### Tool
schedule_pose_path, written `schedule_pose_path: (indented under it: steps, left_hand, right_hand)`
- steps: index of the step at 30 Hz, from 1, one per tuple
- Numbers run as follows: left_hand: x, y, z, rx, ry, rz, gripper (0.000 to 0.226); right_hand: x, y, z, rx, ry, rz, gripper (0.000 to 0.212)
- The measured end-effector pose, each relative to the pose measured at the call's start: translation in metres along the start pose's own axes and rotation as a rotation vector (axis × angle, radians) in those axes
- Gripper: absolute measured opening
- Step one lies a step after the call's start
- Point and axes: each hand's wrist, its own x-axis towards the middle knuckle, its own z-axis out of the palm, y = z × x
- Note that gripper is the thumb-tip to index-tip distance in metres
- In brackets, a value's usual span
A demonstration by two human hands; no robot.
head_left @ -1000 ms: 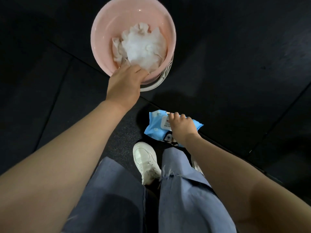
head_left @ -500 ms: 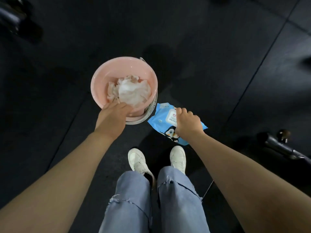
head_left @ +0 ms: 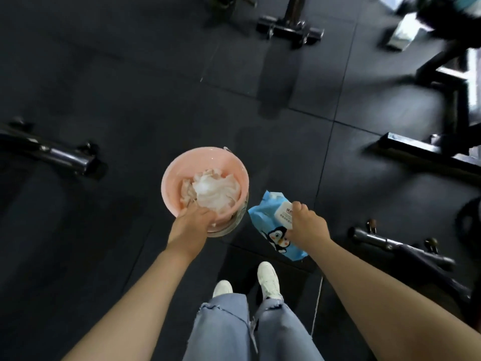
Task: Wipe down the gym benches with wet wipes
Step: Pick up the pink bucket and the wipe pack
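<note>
At far left, on the dark rubber floor [head_left: 130, 74], I see a black equipment foot [head_left: 54, 155] lying well apart from my hands. Left of centre, my left hand [head_left: 191, 225] grips the near rim of the pink bucket [head_left: 171, 175]; its fingers are curled over the edge, the fingertips hidden inside, touching or just beside the heap of used white wipes [head_left: 213, 191] that fills the bucket's bottom. Just right of the bucket, near it but apart, hangs the blue wet-wipe pack [head_left: 263, 214], printed with a penguin and bearing a white label flap. My right hand [head_left: 307, 227] holds this pack from its right side, fingers curled closed round its edge, thumb side toward the label; the pack tilts, its lower corner pointing toward my shoes. Below centre, I see two white shoes [head_left: 268, 278] and pale blue jeans [head_left: 229, 329] with frayed hems. At right, a black bench base [head_left: 426, 149] and a second dark equipment foot [head_left: 390, 243] stand on the floor, blurred; I cannot tell their details.
</note>
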Motion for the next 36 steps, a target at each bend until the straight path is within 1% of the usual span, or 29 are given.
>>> schedule_pose_path:
  steps: [3, 6, 8, 10, 13, 15, 19, 23, 24, 26, 27, 29, 32, 36]
  left_hand:
    - [-0.024, 0.022, -0.021, -0.012, 0.05, 0.125, 0.034]
    - [-0.045, 0.038, -0.042, -0.011, 0.057, 0.234, 0.018]
    - [-0.056, 0.049, -0.053, 0.025, 0.036, 0.325, 0.023]
    - [-0.062, 0.056, -0.061, 0.064, 0.03, 0.423, 0.027]
    - [-0.072, 0.074, -0.069, 0.123, -0.039, 0.546, 0.023]
    - [-0.085, 0.089, -0.067, 0.138, -0.085, 0.63, 0.022]
    - [-0.111, 0.117, -0.054, 0.164, -0.138, 0.82, 0.026]
    - [-0.146, 0.152, -0.038, 0.172, -0.168, 0.994, 0.027]
    - [-0.158, 0.16, -0.032, 0.164, -0.171, 1.047, 0.025]
    - [-0.184, 0.171, -0.019, 0.174, -0.18, 1.159, 0.012]
    - [-0.199, 0.174, -0.013, 0.179, -0.191, 1.189, 0.01]
    - [-0.234, 0.177, -0.003, 0.214, -0.221, 1.21, 0.023]
    - [-0.296, 0.179, 0.007, 0.253, -0.264, 1.312, 0.037]
    - [-0.379, 0.182, 0.025, 0.253, -0.325, 1.437, 0.041]
  right_hand:
    - [-0.044, 0.009, -0.017, 0.076, 0.065, 0.096, 0.066]
    - [-0.094, 0.016, -0.016, 0.172, 0.117, 0.235, 0.068]
    - [-0.125, 0.018, -0.012, 0.265, 0.147, 0.335, 0.069]
    - [-0.155, 0.019, -0.01, 0.343, 0.176, 0.42, 0.065]
    - [-0.209, 0.026, -0.004, 0.439, 0.197, 0.555, 0.064]
    - [-0.252, 0.034, 0.007, 0.491, 0.236, 0.643, 0.063]
    - [-0.327, 0.04, 0.023, 0.552, 0.31, 0.799, 0.055]
    - [-0.396, 0.037, 0.047, 0.601, 0.371, 0.936, 0.055]
    - [-0.416, 0.033, 0.056, 0.615, 0.386, 0.972, 0.055]
    - [-0.456, 0.02, 0.079, 0.658, 0.417, 1.043, 0.054]
    - [-0.477, 0.011, 0.092, 0.678, 0.434, 1.078, 0.053]
    - [-0.52, -0.013, 0.118, 0.705, 0.446, 1.143, 0.052]
    - [-0.587, -0.056, 0.161, 0.746, 0.451, 1.248, 0.05]
    - [-0.677, -0.11, 0.217, 0.814, 0.438, 1.455, 0.053]
